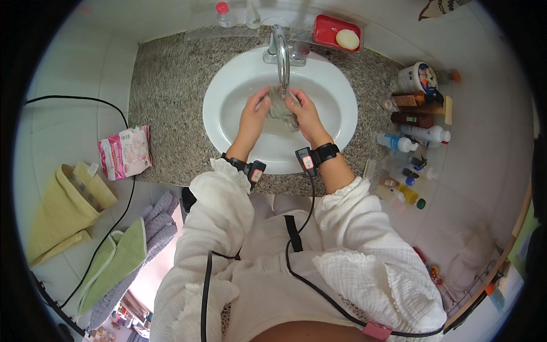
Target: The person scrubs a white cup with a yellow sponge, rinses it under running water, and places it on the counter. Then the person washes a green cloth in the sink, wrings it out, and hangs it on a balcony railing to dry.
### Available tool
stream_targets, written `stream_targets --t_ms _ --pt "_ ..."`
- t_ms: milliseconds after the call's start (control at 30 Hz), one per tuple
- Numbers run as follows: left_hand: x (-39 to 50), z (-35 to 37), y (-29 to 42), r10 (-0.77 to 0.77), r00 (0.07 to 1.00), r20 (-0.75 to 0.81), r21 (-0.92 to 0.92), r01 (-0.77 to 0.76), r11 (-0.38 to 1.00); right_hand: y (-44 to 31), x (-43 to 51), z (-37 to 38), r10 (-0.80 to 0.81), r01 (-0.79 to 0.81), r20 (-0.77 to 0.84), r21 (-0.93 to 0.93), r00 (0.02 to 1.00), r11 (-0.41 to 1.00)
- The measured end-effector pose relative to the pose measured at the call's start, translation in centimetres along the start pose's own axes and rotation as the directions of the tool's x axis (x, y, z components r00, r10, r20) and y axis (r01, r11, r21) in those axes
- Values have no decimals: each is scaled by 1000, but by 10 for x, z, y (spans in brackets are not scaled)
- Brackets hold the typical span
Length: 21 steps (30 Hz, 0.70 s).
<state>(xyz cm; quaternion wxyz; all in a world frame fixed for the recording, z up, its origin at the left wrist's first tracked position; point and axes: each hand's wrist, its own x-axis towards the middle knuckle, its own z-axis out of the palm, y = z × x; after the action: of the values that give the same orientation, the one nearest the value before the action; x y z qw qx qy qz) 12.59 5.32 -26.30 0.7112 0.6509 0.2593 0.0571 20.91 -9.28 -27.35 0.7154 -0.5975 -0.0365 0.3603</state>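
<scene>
A wet grey-green cloth [282,112] hangs bunched between my hands, below the spout of the chrome faucet [280,55], over the white oval washbasin [218,107]. My left hand [254,113] grips the cloth's left edge with fingers and thumb. On the other side, my right hand [305,113] holds the cloth's right part, its thumb on top. Water lies in the basin under the cloth. Whether water is running from the spout is hard to tell. Black straps with small devices sit on both wrists.
Granite countertop [171,94] surrounds the basin. Behind it stand a red soap dish [327,32] with soap and a red-capped bottle [225,16]. Several bottles [395,142] line the right wall. A pink-and-white packet [124,152] lies left, near hanging towels [64,209]. A cable [295,273] trails from my right wrist.
</scene>
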Motion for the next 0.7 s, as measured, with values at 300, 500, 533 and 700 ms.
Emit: stream_targets --t_ms 300,500,533,700 --pt "-16 15 8 -209 977 37 -1 209 978 -8 -22 -4 80 -82 21 428 997 900" --pt "-18 14 11 -276 956 99 -322 293 900 -9 -18 0 173 -164 8 370 985 914" --pt "-17 12 10 -311 945 98 -380 324 866 -7 -14 0 189 -192 39 301 981 934" --pt "-5 -2 11 -235 972 -21 -64 234 970 3 2 -1 189 -169 0 448 982 878"
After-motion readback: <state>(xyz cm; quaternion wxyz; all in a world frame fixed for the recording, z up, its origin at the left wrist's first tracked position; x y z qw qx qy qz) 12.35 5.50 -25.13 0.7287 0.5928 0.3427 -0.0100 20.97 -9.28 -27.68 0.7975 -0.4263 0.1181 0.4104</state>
